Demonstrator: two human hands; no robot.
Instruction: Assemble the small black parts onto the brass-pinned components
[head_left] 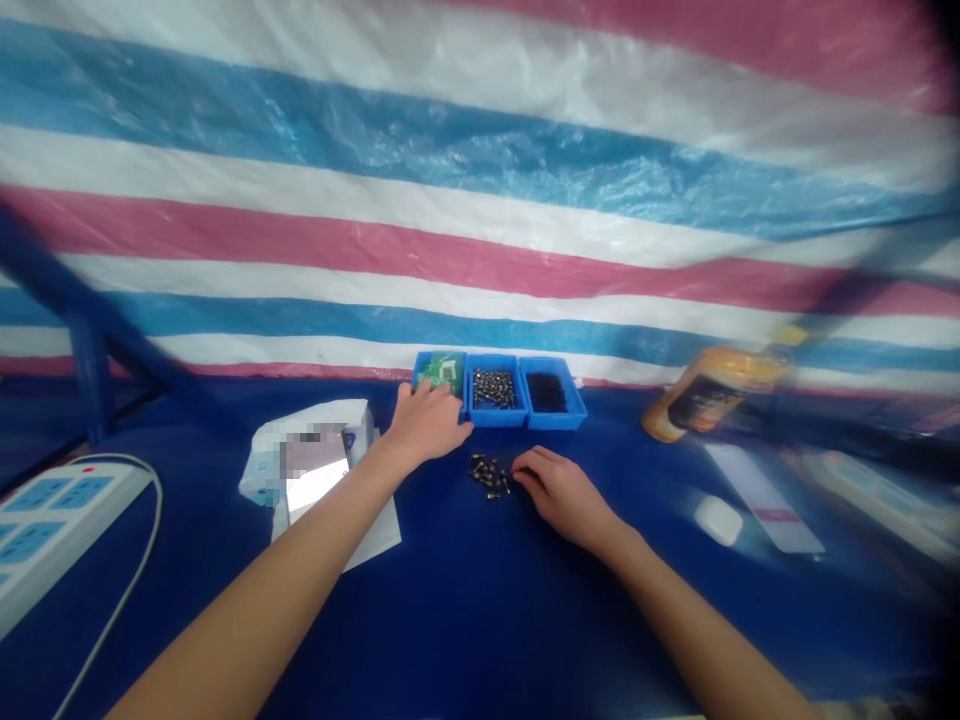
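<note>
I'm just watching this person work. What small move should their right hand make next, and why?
Probably it should pick one piece from the small pile of metal parts: the right hand lies right beside that pile with nothing visibly held, while the left hand is already at the blue bin of green circuit boards.

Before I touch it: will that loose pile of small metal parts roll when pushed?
Probably yes: the small metal parts lie loose in a low heap on the blue surface, with no wall around them. They look fiddly to pinch, and likely heavy for their size.
</note>
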